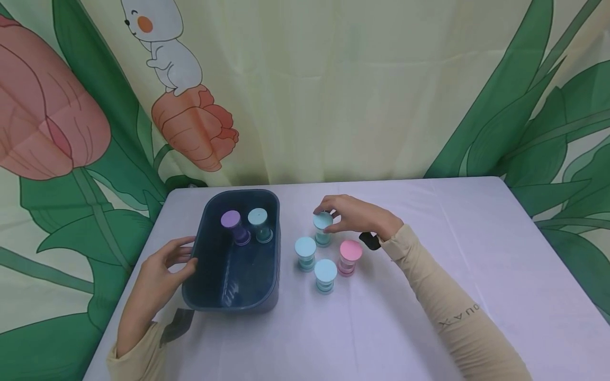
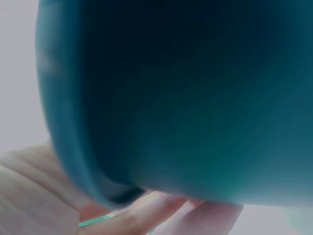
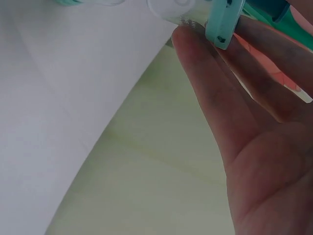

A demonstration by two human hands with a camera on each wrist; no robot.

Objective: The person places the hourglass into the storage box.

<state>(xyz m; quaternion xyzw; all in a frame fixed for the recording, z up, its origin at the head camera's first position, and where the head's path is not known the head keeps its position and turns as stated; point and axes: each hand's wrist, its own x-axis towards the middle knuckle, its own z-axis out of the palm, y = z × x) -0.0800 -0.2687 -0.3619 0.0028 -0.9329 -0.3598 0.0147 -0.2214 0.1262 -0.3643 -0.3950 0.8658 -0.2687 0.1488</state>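
Note:
My right hand (image 1: 355, 214) pinches the cap of a light blue sand timer (image 1: 323, 221) standing on the table, thumb on one side and fingers on the other. In the right wrist view its teal cap (image 3: 224, 22) shows at the fingertips. My left hand (image 1: 162, 272) holds the left rim of a dark blue bin (image 1: 270, 296), thumb over the edge and fingers along the outer wall. Inside the bin are a purple sand timer (image 1: 232, 219) and a teal one (image 1: 259, 218). Below my right hand stand two light blue sand timers (image 1: 305, 248) (image 1: 326, 272) and a pink one (image 1: 350, 251).
A white cloth covers the table (image 1: 405, 323), whose back edge meets a printed curtain (image 1: 333, 106) with a rabbit, carrot and leaves. The bin's wall rises just left of the standing timers.

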